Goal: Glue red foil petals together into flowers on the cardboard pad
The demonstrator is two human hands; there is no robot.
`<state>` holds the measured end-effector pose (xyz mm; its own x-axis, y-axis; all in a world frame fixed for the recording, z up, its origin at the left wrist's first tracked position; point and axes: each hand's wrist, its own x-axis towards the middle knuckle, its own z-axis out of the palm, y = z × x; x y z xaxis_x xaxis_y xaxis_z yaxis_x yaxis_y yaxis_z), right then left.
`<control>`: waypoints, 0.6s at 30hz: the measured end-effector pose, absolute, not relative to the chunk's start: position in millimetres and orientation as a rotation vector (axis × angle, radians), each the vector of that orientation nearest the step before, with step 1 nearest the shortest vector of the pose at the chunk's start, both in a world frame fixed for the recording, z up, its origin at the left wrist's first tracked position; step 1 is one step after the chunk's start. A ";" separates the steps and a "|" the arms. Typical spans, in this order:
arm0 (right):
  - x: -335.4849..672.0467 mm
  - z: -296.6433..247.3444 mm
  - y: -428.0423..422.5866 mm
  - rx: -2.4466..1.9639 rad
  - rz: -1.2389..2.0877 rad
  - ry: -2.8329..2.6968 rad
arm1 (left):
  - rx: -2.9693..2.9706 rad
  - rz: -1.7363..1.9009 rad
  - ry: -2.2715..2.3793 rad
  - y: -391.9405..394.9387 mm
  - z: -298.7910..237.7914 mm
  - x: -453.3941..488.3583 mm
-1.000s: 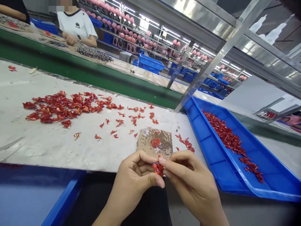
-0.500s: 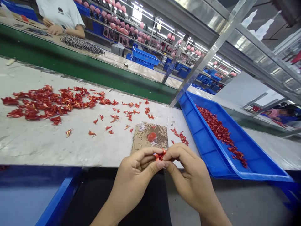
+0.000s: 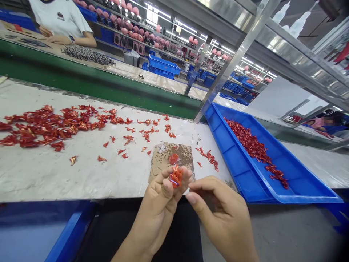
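My left hand (image 3: 158, 207) holds a small red, shiny plastic-looking piece (image 3: 176, 177) with pointed tips and a white and purple patch, between thumb and fingers. Just right of it is my right hand (image 3: 220, 214), its thumb and forefinger a little apart with nothing visible between them. Beyond my hands lies a speckled brown board (image 3: 160, 156) with a red blob (image 3: 173, 158) on it. A short row of small red pieces (image 3: 209, 158) lies right of the board. Left of it are scattered single red pieces and a large pile of red pieces (image 3: 51, 123).
At the right stands a blue bin (image 3: 229, 153) with many red bits inside. A metal post (image 3: 231, 62) rises behind it. Across the green divider (image 3: 109, 85), a person (image 3: 62, 25) sits by a heap of dark pieces (image 3: 87, 54). Another blue bin (image 3: 65, 233) is below the table, left.
My right hand has come away from the red piece and its fingertips have parted. My left hand has turned palm-up, showing the piece more fully. The view has shifted slightly.
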<state>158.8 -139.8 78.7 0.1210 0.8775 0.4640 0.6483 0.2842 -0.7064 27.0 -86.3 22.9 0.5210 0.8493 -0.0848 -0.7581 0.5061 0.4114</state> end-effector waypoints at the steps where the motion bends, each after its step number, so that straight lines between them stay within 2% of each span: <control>1: 154.5 78.9 -138.8 -1.429 0.323 -1.585 | 0.342 0.960 0.289 -87.4 22.5 28.6; 6: 149.4 78.0 -136.3 -1.480 0.443 -1.493 | 0.421 0.988 0.331 -87.0 20.4 30.7; 13: 155.4 74.5 -139.6 -1.540 0.442 -1.461 | 0.645 1.076 0.507 -83.6 23.3 28.0; 18: 157.2 71.1 -138.1 -1.572 0.269 -1.545 | 0.707 1.018 0.551 -83.8 27.9 28.6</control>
<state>157.2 -138.1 71.1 0.1993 0.8871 0.4162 0.6943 0.1719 -0.6988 28.6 -83.8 27.9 0.4269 0.9000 -0.0886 -0.5667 0.3426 0.7494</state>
